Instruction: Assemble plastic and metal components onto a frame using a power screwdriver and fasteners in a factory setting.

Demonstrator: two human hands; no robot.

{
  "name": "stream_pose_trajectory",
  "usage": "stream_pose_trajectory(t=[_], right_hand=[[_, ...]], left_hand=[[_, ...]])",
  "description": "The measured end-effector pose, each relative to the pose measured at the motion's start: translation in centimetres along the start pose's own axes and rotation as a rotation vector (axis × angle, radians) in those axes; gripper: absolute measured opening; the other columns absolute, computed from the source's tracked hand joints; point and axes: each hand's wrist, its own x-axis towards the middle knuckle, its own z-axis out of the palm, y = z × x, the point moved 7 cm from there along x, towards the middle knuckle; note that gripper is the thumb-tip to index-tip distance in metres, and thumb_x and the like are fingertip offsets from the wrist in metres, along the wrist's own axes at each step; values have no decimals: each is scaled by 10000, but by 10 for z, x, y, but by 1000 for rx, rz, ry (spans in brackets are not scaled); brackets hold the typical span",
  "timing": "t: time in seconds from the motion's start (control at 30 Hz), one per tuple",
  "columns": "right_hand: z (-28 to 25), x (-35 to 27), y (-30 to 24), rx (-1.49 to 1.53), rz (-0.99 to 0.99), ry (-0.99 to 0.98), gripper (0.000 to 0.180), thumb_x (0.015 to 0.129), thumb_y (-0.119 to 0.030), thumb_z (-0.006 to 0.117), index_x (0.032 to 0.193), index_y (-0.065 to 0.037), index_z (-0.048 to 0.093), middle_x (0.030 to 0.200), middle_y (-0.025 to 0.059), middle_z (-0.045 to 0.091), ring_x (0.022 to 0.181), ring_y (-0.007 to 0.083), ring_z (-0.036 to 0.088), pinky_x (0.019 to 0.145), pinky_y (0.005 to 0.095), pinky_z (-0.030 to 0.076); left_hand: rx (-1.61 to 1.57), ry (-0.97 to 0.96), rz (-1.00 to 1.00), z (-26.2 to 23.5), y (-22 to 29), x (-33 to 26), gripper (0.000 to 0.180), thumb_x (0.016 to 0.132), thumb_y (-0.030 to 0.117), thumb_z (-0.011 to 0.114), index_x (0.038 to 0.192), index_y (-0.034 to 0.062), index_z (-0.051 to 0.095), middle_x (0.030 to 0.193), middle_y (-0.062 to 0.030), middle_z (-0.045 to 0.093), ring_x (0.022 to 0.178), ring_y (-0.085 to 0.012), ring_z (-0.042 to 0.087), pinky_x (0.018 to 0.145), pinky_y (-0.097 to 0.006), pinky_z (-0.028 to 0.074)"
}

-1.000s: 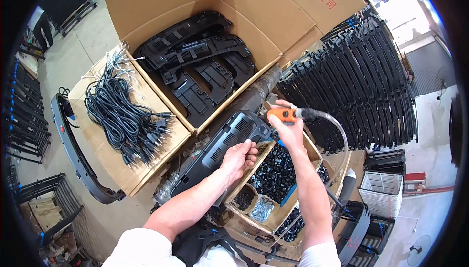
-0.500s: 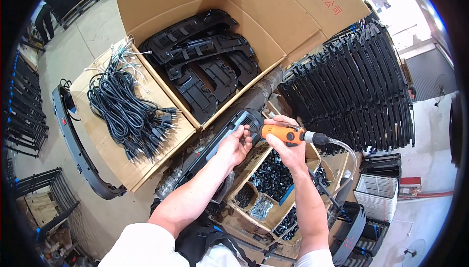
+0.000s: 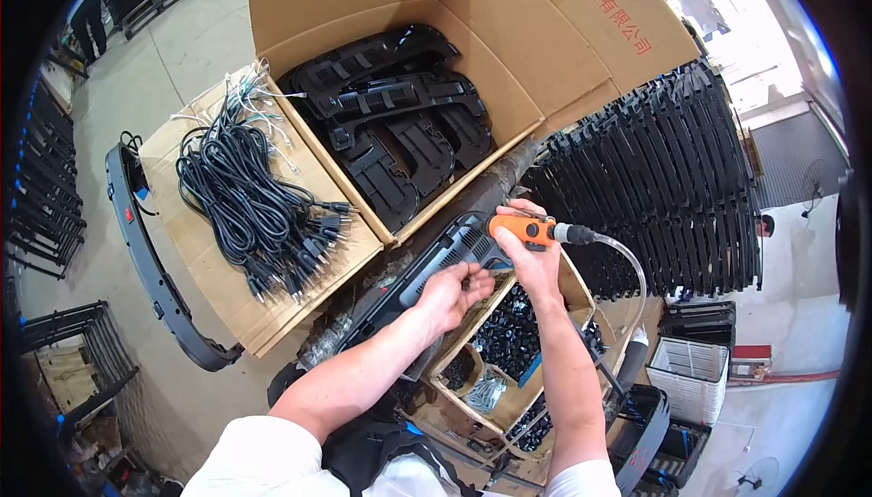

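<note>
Mid-frame on my feed, right hand [image 3: 538,265] grips the orange driver [image 3: 522,228] by the black housing's [image 3: 440,259] upper end, left hand [image 3: 445,299] half-curled, contents unclear to me; driver could slip if housing shifts or hose [image 3: 636,265] tugs.

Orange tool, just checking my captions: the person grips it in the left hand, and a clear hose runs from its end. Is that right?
Not quite: the head view shows the orange tool gripped in the person's right hand. The clear hose does run from its end.
</note>
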Motion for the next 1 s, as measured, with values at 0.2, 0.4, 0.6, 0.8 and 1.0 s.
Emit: stream_pose_trajectory(t=[0.2, 0.4, 0.6, 0.8, 1.0], right_hand=[[14, 19, 16, -84, -28, -45, 462, 870, -44, 814, 1290, -6, 624, 1204, 136, 729, 1095, 186, 693, 982, 343, 568], [26, 21, 18, -238, -31, -98, 353, 863, -58, 813, 1177, -2, 663, 1201, 143, 732, 1072, 194, 705, 975, 352, 565], [30, 21, 17, -197, -18, -99, 333, 854, -69, 812, 1149, -6, 672, 1178, 135, 729, 1113, 200, 694, 997, 355, 551], [29, 21, 30, -208, 30, -75, 430, 861, -77, 820, 1241, -5, 632, 1188, 127, 714, 1138, 213, 692, 1018, 362, 553], [19, 28, 32, -167, 43, -12, 484, 828, -178, 822, 1278, -63, 684, 1153, 62, 740, 1053, 159, 688, 978, 335, 545]], left_hand=[[85, -27, -124, -26, -18, -32, 281, 1138, 201, 447, 1248, -21, 581, 998, -113, 665, 827, -238, 710, 759, -357, 661], [144, -36, -181, -50, -26, -59, 269, 1143, 185, 434, 1305, 11, 562, 990, -102, 689, 834, -229, 708, 743, -352, 634], [225, -41, -188, -70, -28, -88, 257, 1119, 152, 478, 1285, -25, 564, 1081, -142, 658, 982, -273, 680, 871, -382, 603], [273, -11, -235, -87, -23, -111, 272, 1110, 132, 489, 1275, -67, 575, 1139, -170, 644, 1001, -289, 692, 914, -401, 622], [427, -50, -161, -94, -13, -120, 275, 1126, 216, 471, 1216, 24, 645, 1046, -55, 684, 921, -177, 668, 836, -337, 576]])
